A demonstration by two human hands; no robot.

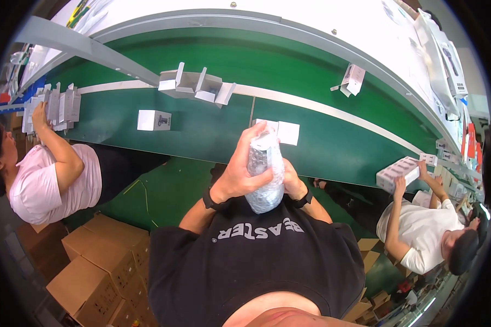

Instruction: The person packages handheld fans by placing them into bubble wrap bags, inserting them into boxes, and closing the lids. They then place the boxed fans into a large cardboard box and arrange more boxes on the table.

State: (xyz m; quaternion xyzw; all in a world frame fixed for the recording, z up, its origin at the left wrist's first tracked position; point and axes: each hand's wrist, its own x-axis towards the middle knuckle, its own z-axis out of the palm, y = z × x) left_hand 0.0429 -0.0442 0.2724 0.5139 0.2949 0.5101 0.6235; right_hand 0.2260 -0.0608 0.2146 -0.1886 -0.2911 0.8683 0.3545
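Between my two hands is an upright, roughly cylindrical item in clear bubble wrap [265, 188], held in front of my chest at the bench edge. My left hand [240, 170] wraps round its left side, thumb across the front and fingers toward the top. On the other side, my right hand [293, 182] grips it lower down, its fingers mostly hidden behind the wrap. Just beyond my hands, a small white box [288, 133] with a flap folded out lies on the green bench [202, 128], partly covered by my left fingers.
Open grey-white cartons [193, 84] stand along the bench's white strip, with a closed small box [154, 120] nearer. Another open box [353, 80] is farther right. People work on both sides; the right one holds a white multi-pack box [398, 173]. Brown cartons [106, 256] are stacked at lower left.
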